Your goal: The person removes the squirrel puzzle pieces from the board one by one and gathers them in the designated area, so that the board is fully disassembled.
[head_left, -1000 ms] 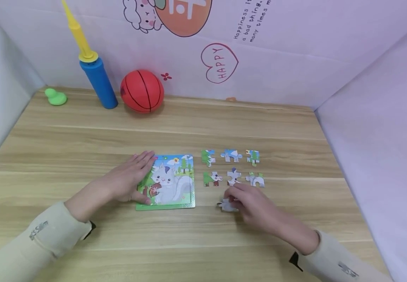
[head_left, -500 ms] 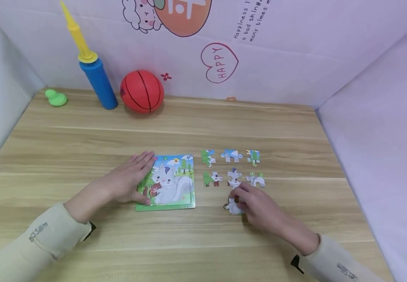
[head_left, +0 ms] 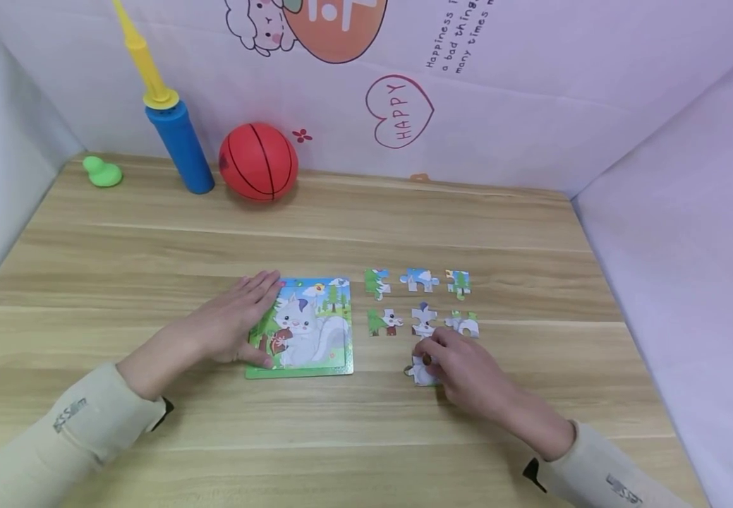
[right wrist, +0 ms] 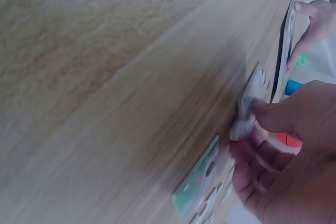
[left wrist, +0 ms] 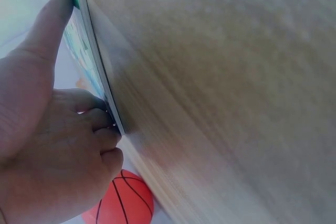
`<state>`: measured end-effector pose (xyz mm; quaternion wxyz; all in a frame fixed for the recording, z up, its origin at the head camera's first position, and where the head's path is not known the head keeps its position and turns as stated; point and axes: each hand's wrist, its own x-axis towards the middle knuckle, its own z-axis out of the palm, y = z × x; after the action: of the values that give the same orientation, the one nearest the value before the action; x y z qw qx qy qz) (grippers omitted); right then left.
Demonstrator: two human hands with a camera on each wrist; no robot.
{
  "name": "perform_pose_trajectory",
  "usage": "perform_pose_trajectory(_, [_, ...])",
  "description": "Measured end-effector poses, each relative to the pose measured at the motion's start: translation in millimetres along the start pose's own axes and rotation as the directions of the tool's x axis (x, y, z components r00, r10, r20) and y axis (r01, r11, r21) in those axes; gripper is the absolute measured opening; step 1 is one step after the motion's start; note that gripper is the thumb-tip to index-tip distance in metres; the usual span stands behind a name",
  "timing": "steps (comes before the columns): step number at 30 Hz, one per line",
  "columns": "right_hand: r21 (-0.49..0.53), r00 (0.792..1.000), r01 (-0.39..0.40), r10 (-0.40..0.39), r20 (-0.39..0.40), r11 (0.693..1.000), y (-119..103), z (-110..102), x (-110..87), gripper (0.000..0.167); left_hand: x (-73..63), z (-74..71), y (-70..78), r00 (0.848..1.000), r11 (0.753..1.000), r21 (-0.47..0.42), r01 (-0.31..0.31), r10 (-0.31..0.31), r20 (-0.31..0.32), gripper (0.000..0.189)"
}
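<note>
A square jigsaw board [head_left: 312, 335] with a grey squirrel picture lies on the wooden table. My left hand [head_left: 229, 321] rests on its left side, fingers near the top corner and thumb [left wrist: 55, 11] on the lower corner. To the right of the board, my right hand [head_left: 468, 370] pinches a grey puzzle piece [head_left: 423, 374] close over the table. In the right wrist view, thumb and fingers meet at a blurred piece [right wrist: 255, 87]; the fingers hide part of it. Just beyond this hand, loose pieces lie in two rows, including a squirrel-face piece [head_left: 424, 321] and a tail piece [head_left: 464, 324].
A red ball [head_left: 258, 162] stands at the back, beside a blue and yellow hand pump [head_left: 180, 144] that leans on the wall. A small green toy [head_left: 102, 172] sits at the back left corner. White cloth walls [head_left: 499, 134] enclose the table.
My right hand has shifted slightly to the right with the grey puzzle piece, then stayed nearly still. The left hand and the board have held their place. The head view has tilted a little.
</note>
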<state>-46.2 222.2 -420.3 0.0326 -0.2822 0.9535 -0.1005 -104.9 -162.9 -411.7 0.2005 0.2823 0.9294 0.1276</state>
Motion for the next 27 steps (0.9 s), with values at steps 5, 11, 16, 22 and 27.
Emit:
perform_pose_trajectory(5, [-0.049, 1.000, -0.008, 0.008, -0.001, 0.999, -3, 1, 1.0, 0.022, -1.9, -1.8, 0.4, 1.000, 1.000, -0.009, 0.005, -0.005, 0.009, 0.124])
perform_pose_trajectory(11, [-0.066, 1.000, -0.012, 0.011, -0.016, 0.998, -7, 1, 3.6, 0.023, -5.4, -4.8, 6.0, 1.000, 1.000, 0.016, 0.004, -0.004, 0.007, 0.122])
perform_pose_trajectory(16, [-0.072, 0.996, 0.052, -0.057, -0.069, 0.996, -19, -9, 14.8, 0.036, -6.5, -4.9, 9.8, 1.000, 0.999, 0.045, -0.013, 0.013, -0.003, 0.118])
perform_pose_trajectory(22, [-0.093, 0.976, 0.204, -0.210, -0.064, 0.975, -58, -15, 50.9, 0.028, -7.2, -2.6, 7.9, 0.998, 0.998, 0.011, -0.059, 0.059, 0.019, 0.109])
perform_pose_trajectory(27, [-0.087, 0.962, 0.270, -0.265, 0.065, 0.959, -96, -7, 85.7, 0.046, -9.3, -2.8, 3.4, 0.997, 0.997, -0.010, -0.077, 0.077, -0.008, 0.116])
